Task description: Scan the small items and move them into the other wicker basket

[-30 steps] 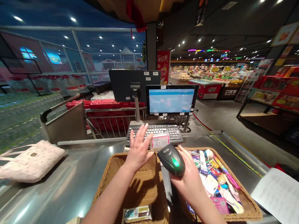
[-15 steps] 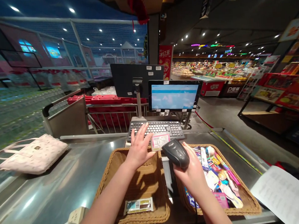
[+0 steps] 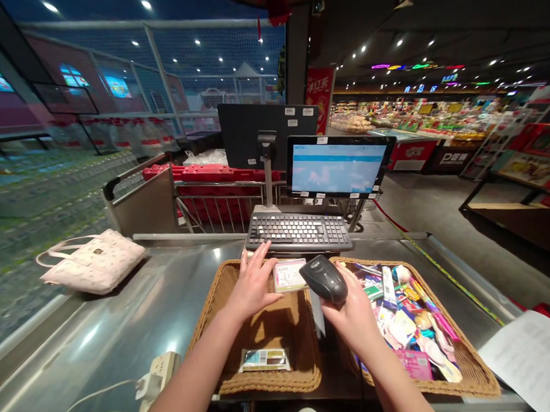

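Observation:
My right hand is closed around a black barcode scanner, held between two wicker baskets and aimed toward a small pink packet. My left hand holds that packet by its edge, fingers partly spread, over the far rim of the left basket. One flat packet lies inside the left basket. The right basket is full of several small colourful packets.
A keyboard and a lit screen stand just beyond the baskets on the steel counter. A pale handbag lies far left. A power strip with cable sits near left, a printed sheet at right. Red trolleys stand behind.
Both hands have come down from the keyboard toward the baskets, still holding the packet and scanner. The scanner's green light no longer shows. The view has shifted right and down.

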Available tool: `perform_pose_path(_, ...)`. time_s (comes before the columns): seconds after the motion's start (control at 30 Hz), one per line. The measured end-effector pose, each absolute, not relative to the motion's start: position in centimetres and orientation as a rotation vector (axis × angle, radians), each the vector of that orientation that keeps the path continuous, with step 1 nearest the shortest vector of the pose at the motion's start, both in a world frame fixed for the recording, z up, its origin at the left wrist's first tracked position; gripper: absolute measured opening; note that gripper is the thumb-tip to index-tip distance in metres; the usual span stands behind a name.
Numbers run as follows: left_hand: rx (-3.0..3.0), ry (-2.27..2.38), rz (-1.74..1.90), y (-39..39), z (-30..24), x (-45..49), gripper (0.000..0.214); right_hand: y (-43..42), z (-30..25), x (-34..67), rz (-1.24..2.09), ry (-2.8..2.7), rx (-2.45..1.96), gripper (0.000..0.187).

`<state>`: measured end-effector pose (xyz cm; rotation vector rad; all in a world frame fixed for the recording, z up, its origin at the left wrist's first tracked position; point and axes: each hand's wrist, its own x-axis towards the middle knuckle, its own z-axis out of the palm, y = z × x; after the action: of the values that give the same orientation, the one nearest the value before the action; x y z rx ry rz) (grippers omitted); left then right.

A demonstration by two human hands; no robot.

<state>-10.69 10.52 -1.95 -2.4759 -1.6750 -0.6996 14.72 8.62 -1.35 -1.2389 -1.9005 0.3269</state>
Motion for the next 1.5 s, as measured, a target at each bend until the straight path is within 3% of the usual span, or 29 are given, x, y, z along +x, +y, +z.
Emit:
perform_pose_path(0.33, -2.672, -1.815, -0.465, 8.7, -6.8, -11.9, 0.074, 8.6, -1.9, 13.9, 0.395, -1.931, -1.262, 0.049)
perform_pose_path(0.87, -2.874, -1.93, 0.23, 8.2, -12.9, -12.1, 0.078, 7.9, -2.3, 14.2, 0.447, -1.917, -1.278, 0.051)
perform_pose_path(1.2, -2.871, -1.951, 0.668, 8.2, -14.9, -11.6, 0.1, 7.1, -2.2, 16.0, 0.454, -1.841, -1.33, 0.058)
perform_pose_path(1.27, -2.804, -2.008, 0.62, 8.4, -14.0, -10.6, 0.088, 6.9, -2.1, 17.0, 0.436, -1.811, -1.347, 0.059)
perform_pose_path(1.4, -2.686, -2.037, 0.421, 9.9, -9.5, -7.3, 0.03, 6.7, -1.8, 20.1, 0.376, -1.73, -1.391, 0.051)
perform_pose_path(1.5, -2.698, -1.932, 0.154, 11.6, -5.8, -3.7, 0.032, 6.4, -1.1, 23.1, 0.322, -1.635, -1.471, 0.036)
